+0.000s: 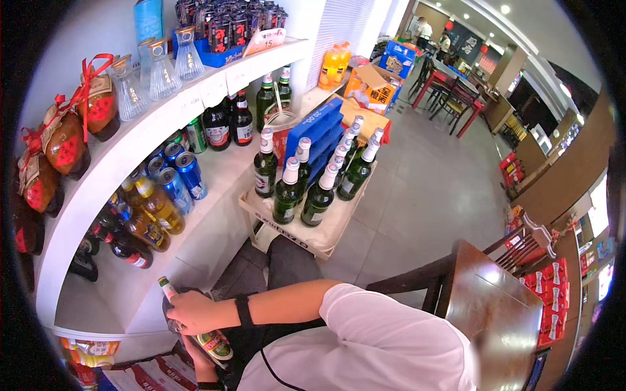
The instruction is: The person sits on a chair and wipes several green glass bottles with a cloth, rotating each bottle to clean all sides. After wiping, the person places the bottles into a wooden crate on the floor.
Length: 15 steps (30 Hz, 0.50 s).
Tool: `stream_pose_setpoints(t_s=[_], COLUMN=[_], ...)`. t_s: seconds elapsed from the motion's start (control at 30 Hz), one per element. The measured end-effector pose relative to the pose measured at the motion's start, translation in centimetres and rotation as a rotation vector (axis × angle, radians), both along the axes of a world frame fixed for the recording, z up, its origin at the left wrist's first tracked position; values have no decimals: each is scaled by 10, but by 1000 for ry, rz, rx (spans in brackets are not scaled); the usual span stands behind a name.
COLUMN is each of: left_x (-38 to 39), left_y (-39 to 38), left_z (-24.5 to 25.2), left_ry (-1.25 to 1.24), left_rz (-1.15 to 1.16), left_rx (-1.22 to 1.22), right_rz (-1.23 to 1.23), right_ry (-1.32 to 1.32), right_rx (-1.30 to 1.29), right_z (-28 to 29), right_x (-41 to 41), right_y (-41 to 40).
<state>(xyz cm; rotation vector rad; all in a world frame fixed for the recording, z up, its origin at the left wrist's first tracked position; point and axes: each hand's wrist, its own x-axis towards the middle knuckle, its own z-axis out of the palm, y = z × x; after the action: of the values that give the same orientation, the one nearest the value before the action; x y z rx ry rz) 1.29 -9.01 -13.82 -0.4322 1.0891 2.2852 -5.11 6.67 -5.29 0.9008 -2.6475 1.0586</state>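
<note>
A green glass beer bottle (pixel 215 345) with a green and gold label lies tilted across my lap, its capped neck (pixel 167 286) pointing up and left. My right hand (pixel 191 311), a black band on its wrist, wraps over the bottle's upper part. Against the bottle, under the right fingers, is a dark grey cloth (pixel 171 323). Below it, my left hand (pixel 196 353) supports the bottle from the lower side; part of that hand is hidden behind the bottle and the right hand.
A curved white shelf (pixel 73 234) holds bottles, blue cans (pixel 190 173) and glass carafes (pixel 161 73). Beyond my knee, several green bottles (pixel 318 198) and a blue plastic rack (pixel 313 129) stand on a cream trolley (pixel 320 247). At right is a wooden table (pixel 494 293). Cartons (pixel 151 374) lie bottom left.
</note>
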Motion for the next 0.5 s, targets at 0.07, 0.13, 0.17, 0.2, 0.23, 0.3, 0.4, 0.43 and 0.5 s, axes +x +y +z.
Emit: stream_pose_setpoints(t_s=[0.07,0.13,0.17,0.2,0.23,0.3,0.4,0.43,0.5], left_x=[0,0,0,1,-6,-6,7,8,3], left_y=[-17,-33,-39,-46,-43,-50,-40,-35,-25], left_z=[-23,-48,-60,-69,-77,-88,-55,-44,-25], left_ry=[11,51,85,122,42,-75,-119,-123,-120], left_rz=[-26,-15,7,38,156,357,242,205,149], left_rx=[32,31,15,-4,-26,-70,-25,-6,32], right_rz=[13,49,66,93,82,117,245,267,315], right_ry=[4,-17,-26,-16,-12,19,30,15,-16], right_rx=[30,42,49,56,70,81,45,84,157], right_z=[0,2,2,-2,-9,-21,-21,-23,-25], right_x=[6,13,15,18,22,34,54,60,72], right_y=[-4,-8,-10,-16,-16,-25,-26,-26,-31])
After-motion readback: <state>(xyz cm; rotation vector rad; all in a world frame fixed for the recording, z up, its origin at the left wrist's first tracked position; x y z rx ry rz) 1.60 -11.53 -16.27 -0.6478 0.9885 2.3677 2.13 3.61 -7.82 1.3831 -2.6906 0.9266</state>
